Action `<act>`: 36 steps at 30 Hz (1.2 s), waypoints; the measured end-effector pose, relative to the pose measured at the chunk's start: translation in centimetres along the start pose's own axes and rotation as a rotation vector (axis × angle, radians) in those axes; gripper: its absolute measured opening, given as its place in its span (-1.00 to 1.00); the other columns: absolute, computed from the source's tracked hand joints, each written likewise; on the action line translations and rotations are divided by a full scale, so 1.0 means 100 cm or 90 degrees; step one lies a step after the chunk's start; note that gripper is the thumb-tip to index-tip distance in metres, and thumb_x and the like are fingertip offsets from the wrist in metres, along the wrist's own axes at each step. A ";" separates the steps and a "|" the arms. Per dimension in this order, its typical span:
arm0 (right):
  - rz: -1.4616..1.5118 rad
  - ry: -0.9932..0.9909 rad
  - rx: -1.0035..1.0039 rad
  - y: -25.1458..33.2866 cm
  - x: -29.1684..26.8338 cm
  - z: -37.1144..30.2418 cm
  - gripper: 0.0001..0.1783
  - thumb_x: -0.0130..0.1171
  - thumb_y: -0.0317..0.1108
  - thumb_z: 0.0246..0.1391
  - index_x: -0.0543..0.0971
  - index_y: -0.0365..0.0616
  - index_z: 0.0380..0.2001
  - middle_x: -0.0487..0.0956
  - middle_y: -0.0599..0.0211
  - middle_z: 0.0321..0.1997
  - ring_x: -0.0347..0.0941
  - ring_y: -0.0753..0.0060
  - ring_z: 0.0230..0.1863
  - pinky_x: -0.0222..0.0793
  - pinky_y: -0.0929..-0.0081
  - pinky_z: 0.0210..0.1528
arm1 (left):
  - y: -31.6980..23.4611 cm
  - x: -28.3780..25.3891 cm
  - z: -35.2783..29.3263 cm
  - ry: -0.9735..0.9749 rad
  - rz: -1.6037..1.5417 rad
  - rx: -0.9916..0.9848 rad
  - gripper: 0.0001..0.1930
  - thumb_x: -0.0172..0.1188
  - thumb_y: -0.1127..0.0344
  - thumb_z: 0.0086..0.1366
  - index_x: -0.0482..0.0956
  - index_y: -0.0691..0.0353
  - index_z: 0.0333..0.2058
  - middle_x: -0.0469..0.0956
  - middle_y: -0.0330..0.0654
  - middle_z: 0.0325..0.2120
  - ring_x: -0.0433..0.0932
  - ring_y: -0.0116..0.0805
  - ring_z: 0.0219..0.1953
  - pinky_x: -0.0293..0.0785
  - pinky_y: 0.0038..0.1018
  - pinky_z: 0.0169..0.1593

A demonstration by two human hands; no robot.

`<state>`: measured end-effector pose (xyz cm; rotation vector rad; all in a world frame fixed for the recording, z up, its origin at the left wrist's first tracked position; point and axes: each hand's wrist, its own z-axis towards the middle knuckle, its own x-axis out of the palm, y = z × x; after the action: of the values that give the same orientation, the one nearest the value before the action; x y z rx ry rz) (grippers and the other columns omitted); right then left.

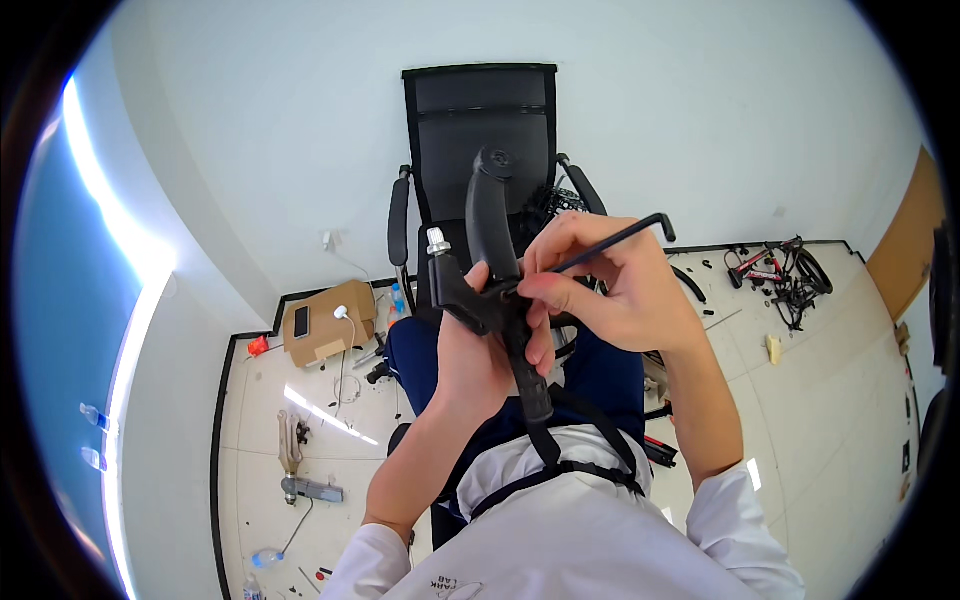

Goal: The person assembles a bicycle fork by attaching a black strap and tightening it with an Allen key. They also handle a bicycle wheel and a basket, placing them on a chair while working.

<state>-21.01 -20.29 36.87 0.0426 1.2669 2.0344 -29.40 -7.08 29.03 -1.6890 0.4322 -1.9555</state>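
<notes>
My left hand (472,362) is wrapped round a black handlebar piece (490,215), held upright above my lap. Its thick curved far end finishes in a round cap; the near end tapers toward my waist. At its left side sits a black brake lever bracket (458,292), with a silver, white-topped adjuster (437,240) sticking up. My right hand (622,295) pinches a black L-shaped hex key (612,243), its bent end pointing up and right. The key's other end meets the joint between bracket and bar, where my fingers hide the exact contact.
A black mesh office chair (482,110) faces me, with dark parts on its seat. On the floor at left lie a cardboard box (325,328) with a phone (302,321) on it, and metal parts (290,450). Bicycle parts (790,280) lie at far right.
</notes>
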 end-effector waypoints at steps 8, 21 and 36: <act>0.181 -0.125 0.015 -0.014 0.022 -0.012 -0.92 0.16 -0.65 0.08 0.56 -0.42 -0.32 0.59 0.17 -0.50 0.56 0.49 -0.57 0.51 0.58 -0.55 | 0.000 0.003 0.001 -0.071 0.047 0.066 -0.44 -0.31 -0.18 0.42 0.46 0.20 -0.38 0.37 -0.23 -0.57 0.39 -0.32 -0.63 0.36 -0.35 -0.53; 0.019 -0.198 0.021 -0.019 0.032 -0.010 -0.90 0.19 -0.52 0.14 0.52 -0.37 -0.34 0.55 0.33 -0.62 0.48 0.63 -0.69 0.36 0.68 -0.65 | 0.005 -0.002 0.005 -0.087 0.077 0.126 -0.56 -0.31 -0.06 0.47 0.35 0.22 -0.14 0.38 -0.17 -0.51 0.40 -0.30 -0.61 0.41 -0.31 -0.50; 0.074 -0.056 0.109 -0.010 0.016 -0.002 -0.86 0.12 -0.45 0.20 0.47 -0.34 -0.38 0.54 0.31 -0.61 0.51 0.58 -0.63 0.39 0.64 -0.56 | 0.008 -0.008 0.007 -0.078 0.080 0.131 -0.54 -0.26 -0.07 0.45 0.37 0.25 -0.12 0.41 -0.13 -0.50 0.43 -0.26 -0.62 0.43 -0.31 -0.52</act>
<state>-21.70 -19.20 35.45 0.2887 1.4072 1.9918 -28.48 -7.18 28.05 -1.5997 0.2757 -1.7324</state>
